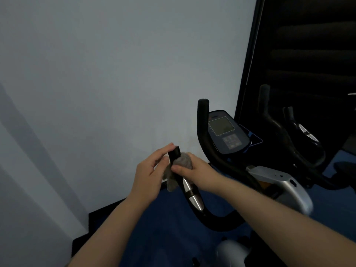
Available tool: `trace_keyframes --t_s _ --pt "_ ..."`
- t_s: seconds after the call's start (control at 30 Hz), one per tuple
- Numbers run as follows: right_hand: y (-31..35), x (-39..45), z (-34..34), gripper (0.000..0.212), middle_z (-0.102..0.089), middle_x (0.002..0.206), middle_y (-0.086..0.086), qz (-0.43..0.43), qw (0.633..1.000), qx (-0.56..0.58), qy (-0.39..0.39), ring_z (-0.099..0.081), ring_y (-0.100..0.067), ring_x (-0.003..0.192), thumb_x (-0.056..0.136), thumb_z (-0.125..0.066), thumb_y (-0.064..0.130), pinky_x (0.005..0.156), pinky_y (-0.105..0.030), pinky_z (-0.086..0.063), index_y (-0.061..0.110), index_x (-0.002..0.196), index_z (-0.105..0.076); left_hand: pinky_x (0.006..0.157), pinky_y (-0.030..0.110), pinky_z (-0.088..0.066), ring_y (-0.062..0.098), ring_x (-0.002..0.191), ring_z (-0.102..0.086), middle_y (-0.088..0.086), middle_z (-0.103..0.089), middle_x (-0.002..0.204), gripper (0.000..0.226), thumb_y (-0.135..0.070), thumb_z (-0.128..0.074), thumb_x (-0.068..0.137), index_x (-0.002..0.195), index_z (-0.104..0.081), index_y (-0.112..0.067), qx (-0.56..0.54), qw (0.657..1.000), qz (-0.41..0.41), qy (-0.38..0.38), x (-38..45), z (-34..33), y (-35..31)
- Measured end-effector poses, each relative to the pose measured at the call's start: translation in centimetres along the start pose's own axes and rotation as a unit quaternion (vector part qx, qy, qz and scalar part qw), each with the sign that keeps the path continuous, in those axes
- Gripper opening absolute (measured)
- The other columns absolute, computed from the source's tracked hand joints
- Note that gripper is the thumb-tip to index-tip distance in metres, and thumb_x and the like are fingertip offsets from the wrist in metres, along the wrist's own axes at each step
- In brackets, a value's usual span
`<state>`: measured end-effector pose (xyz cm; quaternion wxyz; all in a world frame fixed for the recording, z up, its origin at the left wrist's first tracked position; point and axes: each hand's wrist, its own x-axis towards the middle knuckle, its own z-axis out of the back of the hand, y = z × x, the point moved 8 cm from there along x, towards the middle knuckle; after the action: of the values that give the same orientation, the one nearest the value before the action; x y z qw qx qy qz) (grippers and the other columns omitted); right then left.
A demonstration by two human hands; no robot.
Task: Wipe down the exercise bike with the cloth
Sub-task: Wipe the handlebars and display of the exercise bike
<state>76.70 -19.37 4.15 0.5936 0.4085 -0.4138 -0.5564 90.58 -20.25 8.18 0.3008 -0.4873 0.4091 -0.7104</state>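
Bike (227, 170) by white wall (115, 74), cloth (184, 160) bunched round left handlebar tip (174, 152), gripped by right hand (189, 170), left hand (152, 170) fingers loosely curled, pinching that tip, console (226, 132) beyond.

Dim, bluish indoor light; soft diagonal shadows on wall (96, 74); right side near-black; slight overall blur; wide-angle bending at edges.

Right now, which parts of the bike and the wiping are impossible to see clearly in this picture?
- Head view: the cloth is mostly covered by the right hand, which grips it on the handlebar.
- Handlebar tip: the left hand holds it, hiding the contact.
- Console: screen text too small and dim.
- Bike base, pedals and seat: cut off by the bottom edge.
- Dark mirror: detail lost in shadow.
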Motion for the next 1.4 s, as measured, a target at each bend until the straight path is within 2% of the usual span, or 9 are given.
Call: trace_keyframes --t_s 0.1,0.23,0.33,0.5,0.6,0.83,1.0,1.23,1.4 --pt "1.7 0.7 0.3 0.022 -0.065 0.084 0.015 -0.023 0.996 -0.057 0.067 -0.062 0.012 0.069 0.089 -0.069 0.039 0.061 -0.009 -0.046 0.028 0.101 -0.055 0.090 0.008 -0.043 -0.003 0.113 -0.059 -0.022 -0.067 0.120 0.036 -0.004 -0.049 0.100 0.122 -0.066 -0.026 0.003 1.000 0.003 -0.018 0.0 0.2 0.2" --pt "-0.1 -1.0 -0.6 0.033 -0.066 0.105 0.005 -0.007 1.000 -0.008 0.020 -0.064 -0.006 0.100 0.091 -0.066 0.038 0.091 -0.031 -0.052 0.025 0.117 -0.051 0.103 0.023 -0.045 0.001 0.121 -0.055 -0.015 -0.062 0.131 0.040 -0.005 -0.048 0.100 0.131 -0.060 -0.027 0.044 0.998 0.005 -0.054 -1.0 -0.6 0.7" --pt "-1.1 -3.3 -0.5 0.031 -0.064 0.108 0.008 -0.028 0.995 -0.060 0.076 -0.061 -0.003 0.099 0.089 -0.064 0.048 0.085 -0.023 -0.049 0.031 0.111 -0.051 0.116 0.027 -0.029 0.001 0.136 -0.039 -0.012 -0.044 0.147 0.045 -0.008 -0.047 0.100 0.141 -0.045 -0.026 0.073 0.995 -0.014 -0.069 -1.7 -2.2 0.4" --pt "-3.5 -8.6 0.0 0.036 -0.062 0.111 0.007 -0.046 0.959 -0.194 0.202 -0.060 -0.010 0.103 0.091 -0.059 0.053 0.091 -0.028 -0.048 0.028 0.115 -0.050 0.112 0.004 -0.005 -0.012 0.143 -0.007 -0.008 -0.008 0.163 0.060 -0.015 -0.043 0.104 0.151 -0.011 -0.031 0.126 0.988 -0.009 -0.084 -2.8 -5.2 0.2" --pt "-3.2 -10.0 1.2 0.032 -0.058 0.096 0.011 -0.023 0.921 -0.295 0.255 -0.057 -0.009 0.089 0.090 -0.061 0.053 0.074 -0.024 -0.043 0.030 0.109 -0.048 0.111 0.004 0.004 -0.011 0.144 0.007 -0.012 0.012 0.163 0.063 -0.031 -0.038 0.104 0.152 0.003 -0.032 0.164 0.983 -0.008 -0.083 -3.4 -6.6 0.0" --pt "-3.1 -10.8 4.8 0.036 -0.059 0.097 0.004 0.020 0.860 -0.428 0.278 -0.055 -0.014 0.088 0.087 -0.065 0.053 0.071 -0.030 -0.043 0.024 0.103 -0.052 0.119 0.025 0.004 -0.001 0.147 0.016 -0.015 0.021 0.160 0.059 -0.039 -0.029 0.104 0.153 0.000 -0.026 0.250 0.966 0.010 -0.061 -6.6 -9.4 1.0" --pt "-2.8 -10.8 2.1 0.034 -0.058 0.097 0.004 0.048 0.866 -0.399 0.296 -0.053 -0.014 0.087 0.089 -0.062 0.051 0.067 -0.028 -0.039 0.023 0.102 -0.050 0.115 0.012 0.006 0.000 0.148 0.011 -0.011 0.010 0.161 0.061 -0.040 -0.024 0.100 0.155 -0.014 -0.015 0.282 0.953 0.034 -0.101 -6.8 -9.6 1.0" --pt "-2.4 -12.6 7.1 0.035 -0.063 0.106 0.005 0.077 0.902 -0.368 0.210 -0.057 -0.010 0.096 0.086 -0.068 0.045 0.082 -0.030 -0.047 0.026 0.113 -0.055 0.123 0.039 -0.006 0.017 0.150 0.001 0.000 -0.001 0.161 0.064 -0.041 -0.018 0.099 0.153 -0.026 -0.008 0.405 0.910 0.042 -0.078 -6.8 -10.6 0.0" --pt "0.5 -12.3 15.7 0.029 -0.069 0.094 0.013 0.088 0.980 -0.174 -0.042 -0.064 0.004 0.089 0.079 -0.077 0.040 0.079 -0.019 -0.052 0.036 0.103 -0.063 0.123 0.039 -0.008 0.013 0.147 -0.023 -0.003 -0.030 0.157 0.054 -0.042 -0.018 0.102 0.142 -0.047 -0.021 0.410 0.910 -0.011 -0.061 -6.8 -14.1 -2.6"
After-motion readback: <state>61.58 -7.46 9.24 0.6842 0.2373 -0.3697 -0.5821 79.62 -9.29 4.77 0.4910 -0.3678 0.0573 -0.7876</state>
